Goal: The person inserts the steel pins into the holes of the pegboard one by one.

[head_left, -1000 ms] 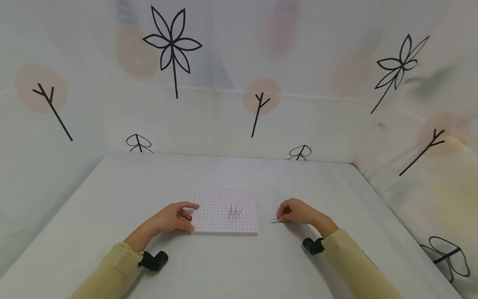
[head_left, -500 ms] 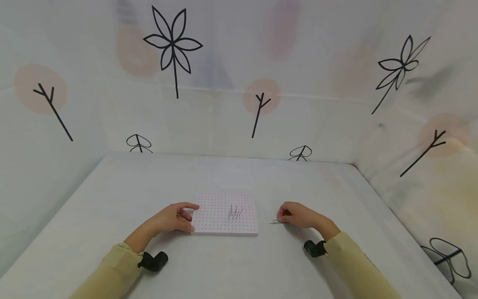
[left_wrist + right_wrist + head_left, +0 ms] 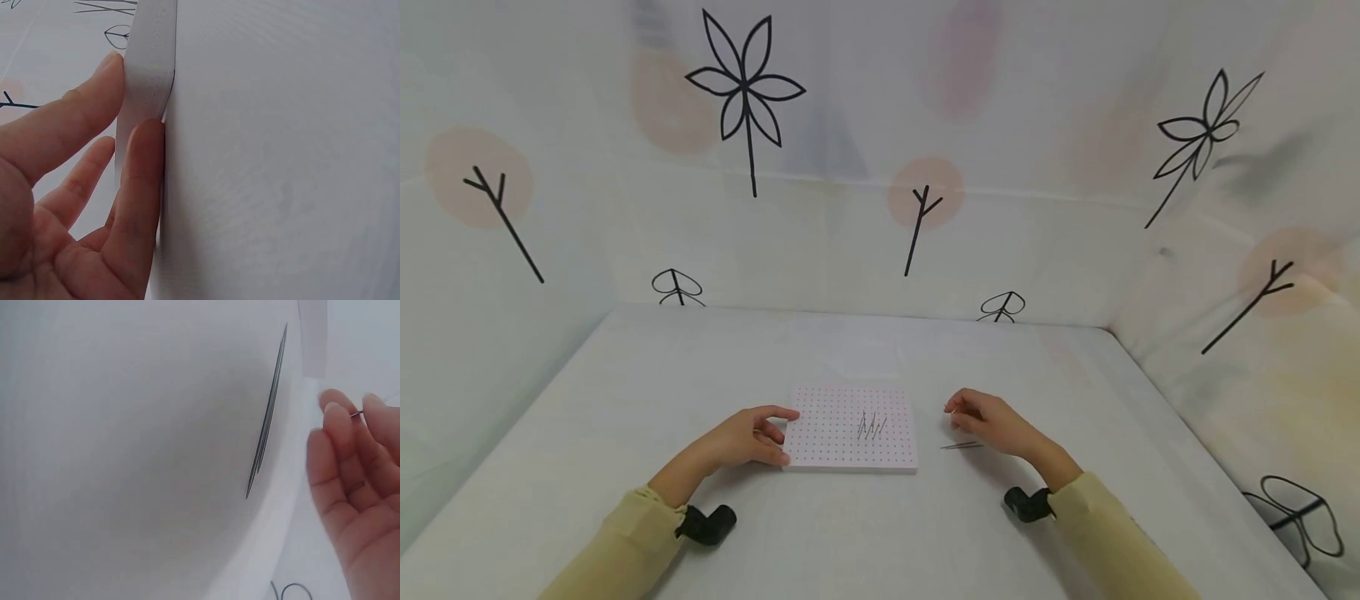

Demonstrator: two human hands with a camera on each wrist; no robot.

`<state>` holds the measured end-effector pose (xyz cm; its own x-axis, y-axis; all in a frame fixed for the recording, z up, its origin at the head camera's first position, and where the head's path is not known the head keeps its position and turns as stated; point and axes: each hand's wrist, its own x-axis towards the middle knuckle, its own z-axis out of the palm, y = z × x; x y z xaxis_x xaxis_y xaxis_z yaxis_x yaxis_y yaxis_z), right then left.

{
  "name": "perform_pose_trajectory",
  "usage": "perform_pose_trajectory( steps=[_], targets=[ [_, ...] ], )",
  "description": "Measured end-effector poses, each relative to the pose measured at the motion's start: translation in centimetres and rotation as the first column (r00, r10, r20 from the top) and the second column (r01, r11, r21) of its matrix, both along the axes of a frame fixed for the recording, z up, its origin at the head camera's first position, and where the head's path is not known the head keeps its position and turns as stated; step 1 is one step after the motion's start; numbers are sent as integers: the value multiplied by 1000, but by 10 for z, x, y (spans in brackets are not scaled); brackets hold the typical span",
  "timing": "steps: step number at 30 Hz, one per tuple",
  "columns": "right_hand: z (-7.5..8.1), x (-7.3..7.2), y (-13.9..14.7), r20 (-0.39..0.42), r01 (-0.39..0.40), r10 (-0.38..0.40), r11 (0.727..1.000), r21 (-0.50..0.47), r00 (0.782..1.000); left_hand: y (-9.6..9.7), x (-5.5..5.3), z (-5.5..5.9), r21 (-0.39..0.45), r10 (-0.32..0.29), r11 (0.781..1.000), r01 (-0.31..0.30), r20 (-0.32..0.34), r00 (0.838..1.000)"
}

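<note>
A pale pink board [image 3: 827, 433] with rows of small holes lies flat on the table. Several thin metal needles [image 3: 872, 427] stand tilted in its right half. My left hand [image 3: 748, 437] rests against the board's left edge, thumb near the front corner; the left wrist view has these fingers [image 3: 145, 162] fairly straight along the side wall. Right of the board, my right hand [image 3: 992, 423] is raised, pinching a needle [image 3: 357, 414] between thumb and fingertips. Most of that needle is hidden. Below this hand, a few loose needles [image 3: 269, 412] lie close together on the table.
The white-covered table [image 3: 880, 533] meets a patterned cloth backdrop [image 3: 827, 242] at the back and sides. A black wrist strap mount [image 3: 709, 525] sits on the left wrist, and a similar black mount [image 3: 1028, 504] on the right.
My right hand has risen from the loose needles and moved slightly left and away from me, a needle pinched in its fingertips. My left hand and the board have stayed in place.
</note>
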<state>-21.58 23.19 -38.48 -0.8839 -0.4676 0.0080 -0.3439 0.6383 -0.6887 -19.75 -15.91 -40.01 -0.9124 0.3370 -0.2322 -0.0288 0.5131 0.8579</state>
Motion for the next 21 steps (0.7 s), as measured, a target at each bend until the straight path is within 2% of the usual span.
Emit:
perform_pose_trajectory(
  steps=[10,21],
  targets=[
    [-4,2,-14,-27,17,-21,990,-137,999,0,0,0,-11,5,1000,-5,-2,1000],
    [-2,5,-33,-8,19,-21,980,-198,1000,1,0,1,-11,2,1000,-2,1,1000]
  ],
)
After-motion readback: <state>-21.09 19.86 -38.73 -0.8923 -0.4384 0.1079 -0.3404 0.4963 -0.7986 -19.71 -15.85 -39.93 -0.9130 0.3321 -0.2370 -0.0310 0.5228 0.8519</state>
